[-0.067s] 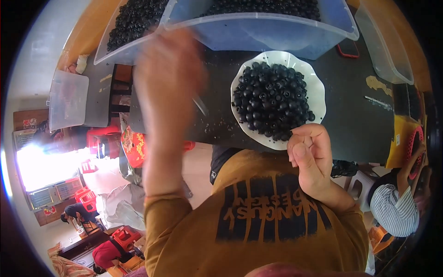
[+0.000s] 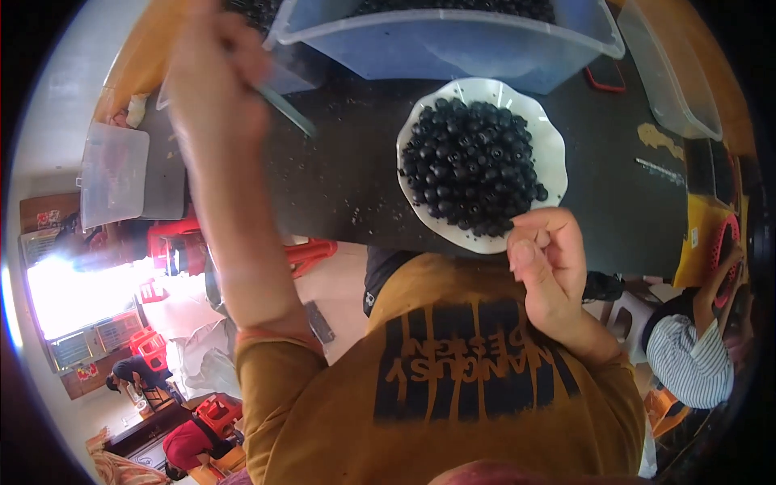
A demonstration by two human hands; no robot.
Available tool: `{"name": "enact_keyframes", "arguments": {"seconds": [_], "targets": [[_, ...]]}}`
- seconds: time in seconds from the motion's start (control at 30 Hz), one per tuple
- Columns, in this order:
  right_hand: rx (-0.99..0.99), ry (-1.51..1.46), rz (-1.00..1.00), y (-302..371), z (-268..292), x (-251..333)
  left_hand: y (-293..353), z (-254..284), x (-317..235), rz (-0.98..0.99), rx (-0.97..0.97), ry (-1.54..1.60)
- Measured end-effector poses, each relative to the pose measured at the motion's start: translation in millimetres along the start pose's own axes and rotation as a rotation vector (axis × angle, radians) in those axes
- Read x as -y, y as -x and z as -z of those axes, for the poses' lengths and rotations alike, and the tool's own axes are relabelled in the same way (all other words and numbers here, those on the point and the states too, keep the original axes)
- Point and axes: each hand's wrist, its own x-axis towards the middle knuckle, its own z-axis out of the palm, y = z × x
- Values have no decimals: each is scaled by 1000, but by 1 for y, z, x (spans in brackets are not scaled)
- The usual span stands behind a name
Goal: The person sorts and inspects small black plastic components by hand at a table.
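Observation:
My left hand [image 2: 220, 93], blurred by motion, is raised at the far left, over the front of a clear bin. A thin grey stick-like tool [image 2: 293, 115] juts from its closed fingers, its free end toward the table; its exact kind is unclear. My right hand [image 2: 551, 255] is at the near right rim of a white scalloped plate [image 2: 552, 153]. Its thumb and forefinger are pinched together, and what they hold, if anything, is too small to make out. On the plate lies a heap of round black beads [image 2: 469, 166], several showing holes.
A large translucent bin [image 2: 453, 50] holding more black beads stands behind the plate. A red-edged phone [image 2: 606, 74] lies beside it. Another clear bin [image 2: 675, 81] is at right, near a yellow box [image 2: 705, 246]. A person in a striped top [image 2: 691, 360] sits at right.
My left hand has swept left and farther away with the thin tool. My right hand stays pinched at the plate rim. The whole view has shifted slightly.

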Motion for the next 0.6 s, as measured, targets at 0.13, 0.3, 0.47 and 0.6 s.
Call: {"name": "enact_keyframes", "arguments": {"seconds": [0.13,0.3,0.47,0.6], "targets": [[-137,134,-9,-5,18,7,-7,9,-2,0,-150,244],[-267,466,23,-17,49,4,98,1,45,131,-18,13],[-69,995,168,-46,72,10,155,11,84,398,-91,73],[135,1174,295,-63,78,10,166,13,83,436,-81,154]]}}
